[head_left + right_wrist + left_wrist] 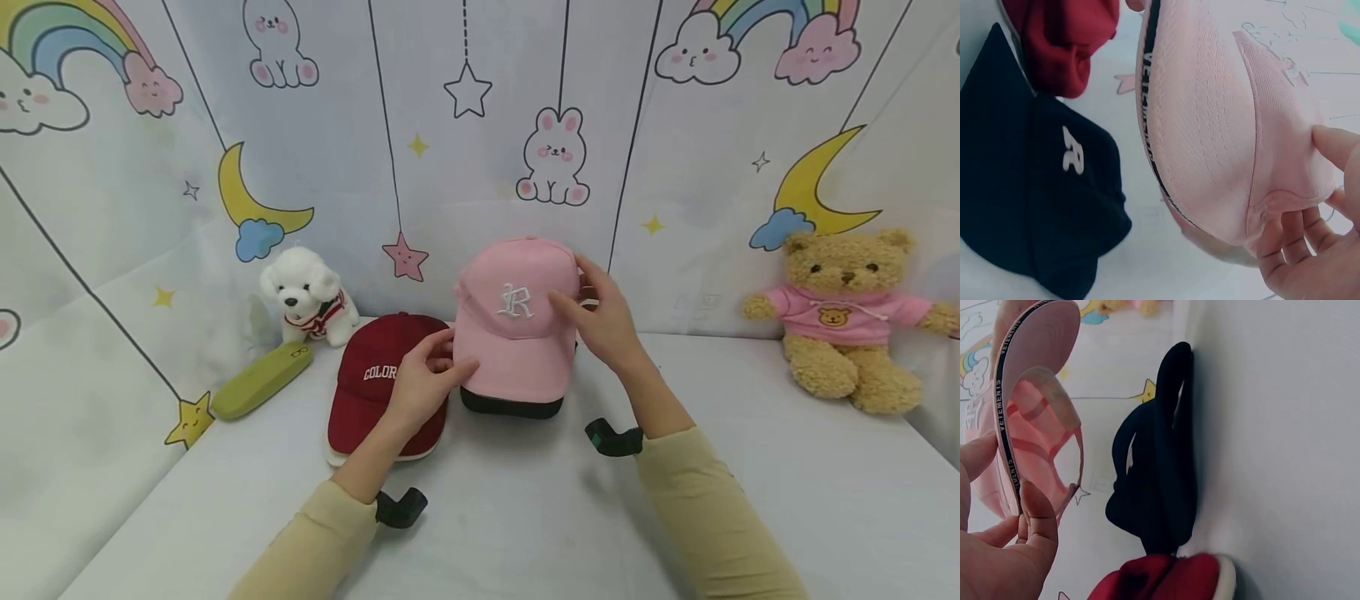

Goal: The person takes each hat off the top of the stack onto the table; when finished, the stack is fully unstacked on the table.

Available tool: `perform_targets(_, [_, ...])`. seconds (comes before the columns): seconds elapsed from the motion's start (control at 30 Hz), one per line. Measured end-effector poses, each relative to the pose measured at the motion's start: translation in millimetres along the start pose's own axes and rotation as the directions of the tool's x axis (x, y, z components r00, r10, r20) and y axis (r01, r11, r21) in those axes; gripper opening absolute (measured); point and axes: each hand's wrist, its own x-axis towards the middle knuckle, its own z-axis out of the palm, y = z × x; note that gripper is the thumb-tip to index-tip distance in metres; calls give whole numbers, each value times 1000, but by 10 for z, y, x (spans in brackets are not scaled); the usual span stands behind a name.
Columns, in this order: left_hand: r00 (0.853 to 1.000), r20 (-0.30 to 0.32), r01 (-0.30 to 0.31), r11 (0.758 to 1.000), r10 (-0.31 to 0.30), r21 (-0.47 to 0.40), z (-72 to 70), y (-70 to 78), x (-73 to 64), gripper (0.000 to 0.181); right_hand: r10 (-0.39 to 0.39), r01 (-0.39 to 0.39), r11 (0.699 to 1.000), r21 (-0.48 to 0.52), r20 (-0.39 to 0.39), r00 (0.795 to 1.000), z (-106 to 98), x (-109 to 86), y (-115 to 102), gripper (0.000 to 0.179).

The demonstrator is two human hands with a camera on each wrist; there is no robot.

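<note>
A pink baseball cap (517, 358) with a white embroidered letter is held up between both hands, its front facing the person. My left hand (423, 379) pinches the brim's edge between thumb and fingers; lettered black tape lines that edge in the left wrist view. On the other side, my right hand (603, 321) grips the crown, thumb on the front panel and fingers on the side. Behind and below the pink cap sits a dark navy cap (997, 181), mostly hidden in the head view. A dark red cap (356, 408) with white lettering lies left of it, partly behind my left hand.
A green glasses case (262, 381) and a white plush dog (300, 292) are at the back left. At the right, a teddy bear (840, 321) in a pink hoodie sits against the cartoon-printed backdrop (480, 192). The white table (525, 517) spreads below.
</note>
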Motion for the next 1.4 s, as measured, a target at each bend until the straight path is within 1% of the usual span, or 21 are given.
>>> perform_targets(0.1, [1000,8,-2,1000,2,-15,72,5,20,58,21,-21,1000,-3,-6,1000,-58,-27,-61,61])
perform_targets(0.17, [1000,16,-8,1000,9,-19,120,6,32,58,31,-31,999,-11,-6,1000,-101,-41,-62,61])
perform_targets(0.33, [999,32,-14,999,15,-28,244,1,63,55,59,-59,998,-18,-7,998,-216,-61,117,65])
perform_targets(0.4, [999,32,-4,1000,5,-29,297,0,67,55,79,-79,997,-14,-11,997,-256,-74,172,66])
perform_targets(0.57, [999,45,15,999,-13,-32,432,-3,80,57,102,-103,995,-18,-28,994,-354,-125,224,67])
perform_targets(0.77, [997,76,15,999,-12,-38,609,-8,104,57,131,-131,991,-1,-47,990,-479,-166,291,67])
perform_targets(0.9, [995,95,17,998,-12,-59,756,-2,121,57,162,-162,987,5,-69,984,-574,-189,332,67])
perform_targets(1.1, [997,82,11,997,-4,-76,968,1,154,55,198,-200,980,-15,-97,975,-714,-205,421,65])
perform_targets(1.23, [996,81,39,996,-33,-81,1108,1,162,55,234,-238,971,-32,-110,966,-820,-230,507,66])
perform_targets(1.4, [993,104,65,993,-55,-94,1276,21,160,56,260,-266,964,-26,-134,956,-939,-260,600,66])
